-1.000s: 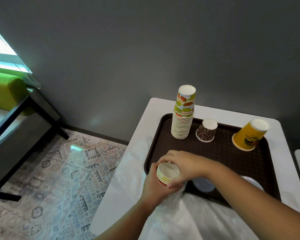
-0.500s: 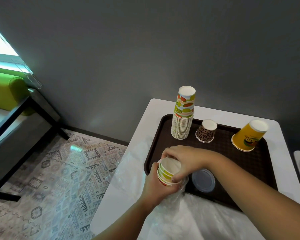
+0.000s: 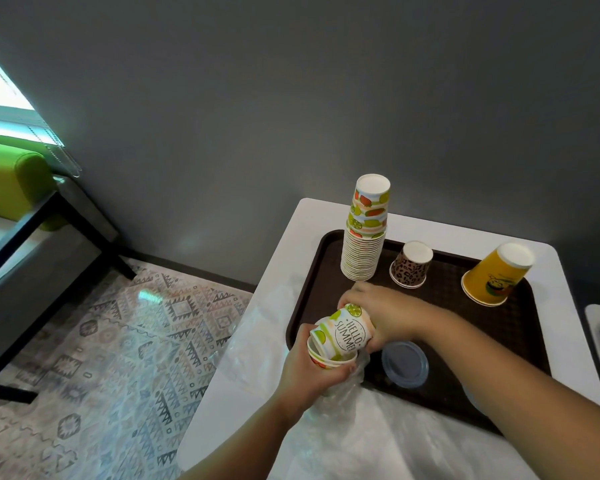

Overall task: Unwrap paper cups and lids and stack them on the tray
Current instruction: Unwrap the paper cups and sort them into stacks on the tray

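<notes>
Gripping wrapped cups with both hands over brown tray — white table; grey wall

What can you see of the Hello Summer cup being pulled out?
The Hello Summer cup is a paper cup, white with lime slices and a round black-lettered badge. It is tilted, base pointing up toward the tray's far side, mouth still nested in the remaining cups. The right hand grips its base end; the left hand holds the remaining cups and crumpled plastic wrap below. It hangs over the near-left edge of the brown tray.
</notes>
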A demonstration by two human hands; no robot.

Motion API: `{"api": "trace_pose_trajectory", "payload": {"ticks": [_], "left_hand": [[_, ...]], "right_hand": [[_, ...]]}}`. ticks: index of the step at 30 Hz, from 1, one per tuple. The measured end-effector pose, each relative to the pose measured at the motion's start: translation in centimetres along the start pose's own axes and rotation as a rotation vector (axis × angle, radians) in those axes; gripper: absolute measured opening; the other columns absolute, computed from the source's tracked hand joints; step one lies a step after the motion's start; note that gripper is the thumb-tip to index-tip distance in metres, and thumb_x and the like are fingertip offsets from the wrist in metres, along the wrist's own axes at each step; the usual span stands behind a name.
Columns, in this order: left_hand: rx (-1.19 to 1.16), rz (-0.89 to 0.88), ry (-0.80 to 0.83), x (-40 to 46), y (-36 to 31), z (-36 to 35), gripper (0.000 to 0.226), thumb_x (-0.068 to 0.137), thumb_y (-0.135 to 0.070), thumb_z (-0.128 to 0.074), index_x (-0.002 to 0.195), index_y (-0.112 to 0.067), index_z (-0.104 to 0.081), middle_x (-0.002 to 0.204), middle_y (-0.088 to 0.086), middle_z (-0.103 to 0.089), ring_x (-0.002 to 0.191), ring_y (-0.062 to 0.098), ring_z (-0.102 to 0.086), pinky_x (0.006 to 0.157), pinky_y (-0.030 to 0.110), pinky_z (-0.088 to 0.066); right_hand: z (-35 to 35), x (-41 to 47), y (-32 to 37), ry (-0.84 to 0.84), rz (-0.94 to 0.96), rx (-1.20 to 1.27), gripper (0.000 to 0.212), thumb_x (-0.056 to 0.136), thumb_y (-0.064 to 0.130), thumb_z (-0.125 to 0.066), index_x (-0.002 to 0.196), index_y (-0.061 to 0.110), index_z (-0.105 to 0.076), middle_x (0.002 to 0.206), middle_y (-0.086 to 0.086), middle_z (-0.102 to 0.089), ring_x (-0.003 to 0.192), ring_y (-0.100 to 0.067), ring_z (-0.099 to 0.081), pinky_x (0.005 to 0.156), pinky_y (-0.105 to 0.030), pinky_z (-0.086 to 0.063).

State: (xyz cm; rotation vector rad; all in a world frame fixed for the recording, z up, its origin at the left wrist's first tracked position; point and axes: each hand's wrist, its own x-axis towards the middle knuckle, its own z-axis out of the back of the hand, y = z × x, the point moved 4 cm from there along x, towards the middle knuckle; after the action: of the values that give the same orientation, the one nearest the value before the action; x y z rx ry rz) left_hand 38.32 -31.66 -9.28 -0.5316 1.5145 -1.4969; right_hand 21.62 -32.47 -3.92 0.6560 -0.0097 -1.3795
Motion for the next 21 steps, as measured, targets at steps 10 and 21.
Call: {"api": "trace_pose_trajectory", "payload": {"ticks": [10, 21], "left_hand": [[0.123, 0.000, -0.016, 0.2, 0.2, 0.0, 0.064, 0.061, -0.028, -0.088, 0.109, -0.030, -0.045, 0.109, -0.012, -0.054, 0.102, 0.009, -0.055, 0.076, 0.014, -0.050], [0.124, -0.015, -0.001, 0.6, 0.4, 0.2, 0.064, 0.060, -0.023, -0.089, 0.107, -0.029, -0.046, 0.108, -0.011, -0.055, 0.100, 0.007, -0.056, 0.074, 0.013, -0.048]], "right_hand": [[14.2, 0.7, -0.2, -0.992, -0.022, 0.725, 0.066, 0.065, 0.040, -0.081, 0.118, 0.031, -0.043, 0.117, 0.007, -0.059, 0.110, -0.016, -0.057, 0.092, -0.040, -0.051], [13.1, 3.6, -3.5, -1.055, -0.100, 0.840, 0.068, 0.067, 0.020, -0.082, 0.121, 0.029, -0.041, 0.120, 0.005, -0.057, 0.110, -0.016, -0.057, 0.094, -0.042, -0.050]]}}
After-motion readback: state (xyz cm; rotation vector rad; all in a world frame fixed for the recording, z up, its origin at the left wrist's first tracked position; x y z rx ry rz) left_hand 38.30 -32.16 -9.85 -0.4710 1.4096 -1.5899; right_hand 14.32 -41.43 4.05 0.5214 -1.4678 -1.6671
